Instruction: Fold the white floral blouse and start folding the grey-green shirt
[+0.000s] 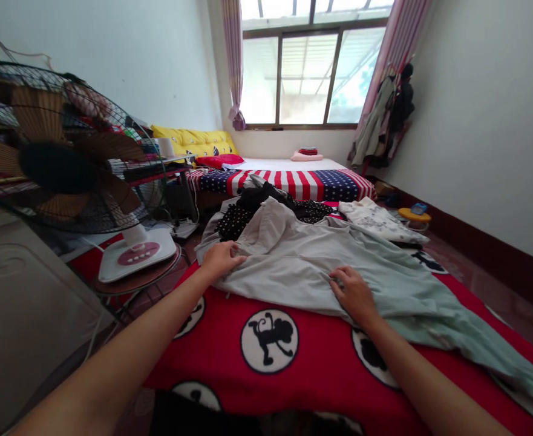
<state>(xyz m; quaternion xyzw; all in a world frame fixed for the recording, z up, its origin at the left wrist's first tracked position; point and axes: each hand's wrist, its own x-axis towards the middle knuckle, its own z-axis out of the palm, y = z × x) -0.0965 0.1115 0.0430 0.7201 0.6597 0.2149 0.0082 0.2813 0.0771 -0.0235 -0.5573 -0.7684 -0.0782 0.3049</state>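
A pale grey-green long-sleeved garment (311, 266), which looks like a light hooded top, lies spread across a red blanket (320, 354) with monkey prints in white circles. At its left end my left hand (223, 261) is closed on the cloth, thumb and fingers at a fold. My right hand (353, 295) rests on the near edge, its fingers slightly bent and apart on the fabric. The garment's greener part runs off toward the lower right. Just behind it lies a heap of dark clothes, with a black polka-dot piece (235, 221) showing.
Folded white patterned clothing (379, 219) lies at the blanket's far right. A fan (134, 254) stands on a round stool at left, beside a cabinet (25, 315). Beyond is a bed with a stars-and-stripes cover (288, 183). A yellow-topped stool (414, 215) is at right.
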